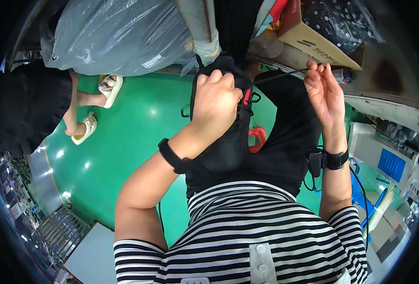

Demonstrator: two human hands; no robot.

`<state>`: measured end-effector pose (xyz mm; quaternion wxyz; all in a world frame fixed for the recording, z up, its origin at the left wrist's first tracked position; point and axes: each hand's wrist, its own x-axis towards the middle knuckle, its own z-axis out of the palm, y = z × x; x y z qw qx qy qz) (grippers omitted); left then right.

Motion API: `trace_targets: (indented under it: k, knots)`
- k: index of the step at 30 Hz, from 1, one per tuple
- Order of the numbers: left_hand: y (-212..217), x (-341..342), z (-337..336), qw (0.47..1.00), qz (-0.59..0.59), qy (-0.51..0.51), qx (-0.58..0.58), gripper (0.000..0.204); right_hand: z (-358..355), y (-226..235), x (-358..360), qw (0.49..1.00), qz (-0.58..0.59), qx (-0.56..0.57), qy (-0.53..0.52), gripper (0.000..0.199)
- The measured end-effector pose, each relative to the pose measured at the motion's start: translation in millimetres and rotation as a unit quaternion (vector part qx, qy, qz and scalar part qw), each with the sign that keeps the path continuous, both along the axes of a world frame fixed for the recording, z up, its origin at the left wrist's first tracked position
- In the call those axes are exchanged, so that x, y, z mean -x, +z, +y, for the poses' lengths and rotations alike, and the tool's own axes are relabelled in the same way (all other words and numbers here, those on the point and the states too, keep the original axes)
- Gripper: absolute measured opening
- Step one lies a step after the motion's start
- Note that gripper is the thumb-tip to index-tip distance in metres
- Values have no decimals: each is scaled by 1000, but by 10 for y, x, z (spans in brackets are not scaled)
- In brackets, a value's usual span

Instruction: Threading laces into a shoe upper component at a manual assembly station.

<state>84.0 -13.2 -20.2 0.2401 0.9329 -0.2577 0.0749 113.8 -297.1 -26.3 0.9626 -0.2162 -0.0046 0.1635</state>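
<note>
My left hand [217,102] is closed in a fist over a black fabric piece [223,64] above my lap. What lies inside the fist is mostly hidden. Small black loops and a bright red patch [247,96] show beside its thumb. From there a thin black cord [281,75] runs to the right, stretched nearly straight. My right hand [324,90], palm turned up, pinches the cord's far end between thumb and fingers. Black bands circle both wrists.
A large grey plastic bag [119,38] bulges at the far left beside a metal post [196,19]. An open cardboard box [318,45] stands far right, with a small bottle [345,76] near it. At left, another person's sandalled feet [108,90] rest on the green floor [138,128].
</note>
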Motion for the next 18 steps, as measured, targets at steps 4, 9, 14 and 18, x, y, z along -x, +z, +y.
trace_targets:
  k: [4, 9, 14, 18]
  knots:
    - [-114, -41, -85, 999, 47, -3, -11, 6, 138, -188, 281, 969, 11, 244, -42, 33]
    - [-93, -64, -148, 994, 104, 2, -29, 9, 696, -405, 465, 933, 25, 359, 30, 21]
    - [-70, 11, -114, 999, 54, 6, 1, 8, 896, -566, 547, 883, -43, 467, -11, 16]
    - [-53, 63, -144, 997, 68, 42, 4, 9, 872, -383, 468, 784, -166, 596, -53, 25]
